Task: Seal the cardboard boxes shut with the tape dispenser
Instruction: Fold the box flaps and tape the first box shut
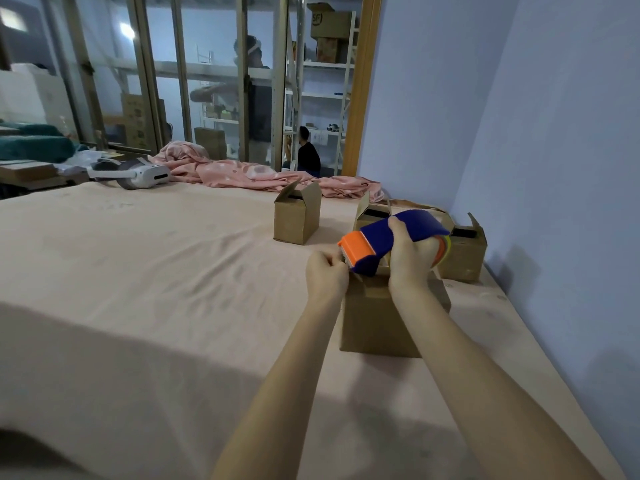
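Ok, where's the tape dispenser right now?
In the head view, right of centre: the tape dispenser is gripped by the right hand above the nearest box, the left hand at its orange end.

The right hand point(412, 258) covers most of the tape roll point(444, 250); both forearms hide the top of the nearest box point(374, 317) beneath them.

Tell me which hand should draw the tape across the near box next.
Right, probably: the right hand grips the tape dispenser over the near box, while the left hand pinches at its orange end.

left hand point(327, 271) pinching, right hand point(410, 258) clasped
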Demonstrator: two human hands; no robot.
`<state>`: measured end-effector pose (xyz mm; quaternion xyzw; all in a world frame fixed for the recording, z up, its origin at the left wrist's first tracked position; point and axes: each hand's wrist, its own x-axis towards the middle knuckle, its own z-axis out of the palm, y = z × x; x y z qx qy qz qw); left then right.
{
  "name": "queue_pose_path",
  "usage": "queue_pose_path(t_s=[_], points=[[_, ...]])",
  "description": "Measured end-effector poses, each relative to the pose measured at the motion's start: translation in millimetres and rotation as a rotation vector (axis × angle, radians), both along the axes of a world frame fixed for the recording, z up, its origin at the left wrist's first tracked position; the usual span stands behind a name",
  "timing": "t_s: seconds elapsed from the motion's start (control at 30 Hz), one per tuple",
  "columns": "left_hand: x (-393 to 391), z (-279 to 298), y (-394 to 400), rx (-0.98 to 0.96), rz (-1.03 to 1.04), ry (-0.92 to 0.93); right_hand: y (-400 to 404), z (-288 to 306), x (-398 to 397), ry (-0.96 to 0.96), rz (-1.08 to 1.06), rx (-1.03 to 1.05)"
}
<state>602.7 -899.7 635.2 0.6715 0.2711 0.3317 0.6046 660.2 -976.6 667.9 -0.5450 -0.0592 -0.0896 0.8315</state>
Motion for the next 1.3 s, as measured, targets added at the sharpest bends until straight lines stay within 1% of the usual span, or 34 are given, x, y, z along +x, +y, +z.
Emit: queue_pose_path(t_s=[0.13, 0.2, 0.4, 0.47, 0.57, 0.7, 0.77, 0.87, 0.97, 1.03, 1.2, 1.3], points=[[-1, -2, -1, -0.166, -0.010, -0.085, 3, 5, 0, 0.082, -0.003, 0.089], [-2, -3, -2, -0.214, -0.031, -0.111, 5, 8, 1, 0.108, 0.000, 0.135], [-8, -1, 0, -0.321, -0.122, -0.124, 8, 4, 1, 0.096, -0.012, 0.169], [-9, 3, 0, -0.269, -0.121, -0.154, 5, 5, 1, 0.097, -0.011, 0.213], [-6, 11, -1, -0.158, -0.063, -0.197, -2, 8, 4, 0.110, 0.007, 0.328], [1, 23, -4, -0.092, -0.123, -0.135, -7, 5, 5, 0.126, 0.010, 0.406], [4, 26, -7, -0.005, -0.165, -0.124, -8, 5, 5, 0.126, 0.000, 0.422], [6, 28, -10, 0.115, -0.157, -0.151, -9, 4, 6, 0.129, 0.011, 0.433], [8, 29, -15, 0.205, -0.073, -0.181, -9, 4, 5, 0.128, 0.036, 0.445], [10, 25, -19, 0.279, -0.011, -0.164, -10, 5, 8, 0.127, 0.033, 0.440], [9, 10, -20, 0.295, 0.004, -0.130, -12, 6, 14, 0.123, -0.015, 0.327], [10, 11, -21, 0.301, 0.017, -0.115, -11, 9, 15, 0.132, -0.021, 0.345]])
